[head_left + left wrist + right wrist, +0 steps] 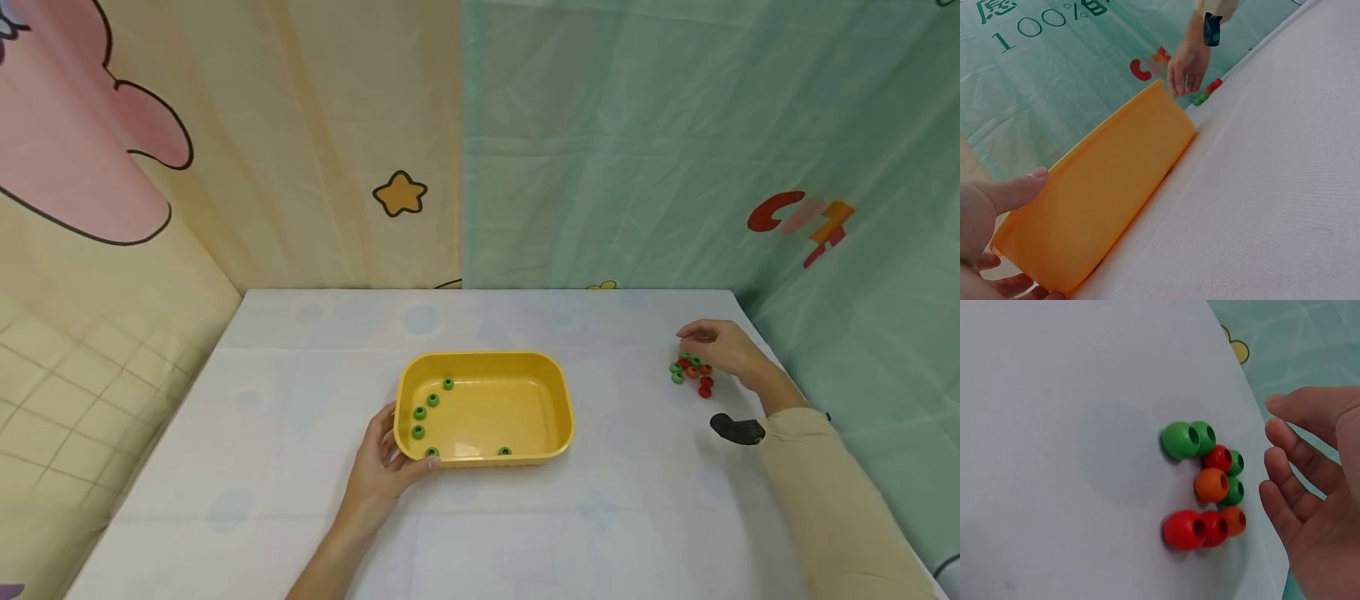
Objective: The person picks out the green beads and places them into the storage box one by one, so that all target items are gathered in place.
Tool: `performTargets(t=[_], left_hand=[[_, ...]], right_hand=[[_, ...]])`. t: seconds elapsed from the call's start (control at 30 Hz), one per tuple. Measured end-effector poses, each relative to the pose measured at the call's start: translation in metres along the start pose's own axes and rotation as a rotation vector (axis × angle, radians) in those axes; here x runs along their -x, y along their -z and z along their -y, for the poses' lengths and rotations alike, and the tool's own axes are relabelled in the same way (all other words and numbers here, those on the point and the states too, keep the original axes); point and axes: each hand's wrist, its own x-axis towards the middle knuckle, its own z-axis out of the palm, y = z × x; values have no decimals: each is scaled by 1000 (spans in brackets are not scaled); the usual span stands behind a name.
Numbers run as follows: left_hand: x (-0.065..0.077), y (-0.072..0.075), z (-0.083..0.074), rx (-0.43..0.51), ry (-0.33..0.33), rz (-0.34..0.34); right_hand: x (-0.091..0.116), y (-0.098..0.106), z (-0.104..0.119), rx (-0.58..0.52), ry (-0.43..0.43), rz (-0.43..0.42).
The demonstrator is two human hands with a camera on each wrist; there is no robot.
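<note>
My left hand grips the near left corner of a yellow plastic tray, thumb on the rim and fingers along the outer side. Inside the tray lie several green beads, mostly toward its left side. Over at the right of the table, my right hand hovers just beside and above a loose group of beads. The right wrist view shows its fingers loosely bent, apart from the thumb, with nothing between them. That group mixes green beads, red beads and orange beads, each with a hole.
A white patterned cloth covers the table. Printed curtains hang close behind it and along the sides. A dark strap-like device sits at the right wrist, by the beige sleeve.
</note>
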Motion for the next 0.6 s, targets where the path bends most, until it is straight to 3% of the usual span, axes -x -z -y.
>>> performTargets(t=[0.27, 0.6], left_hand=[[0, -1, 0, 5, 11, -2], [0, -1, -1, 3, 17, -2]], right_hand=[[12, 4, -26, 11, -59, -11], [15, -1, -35, 30, -61, 18]])
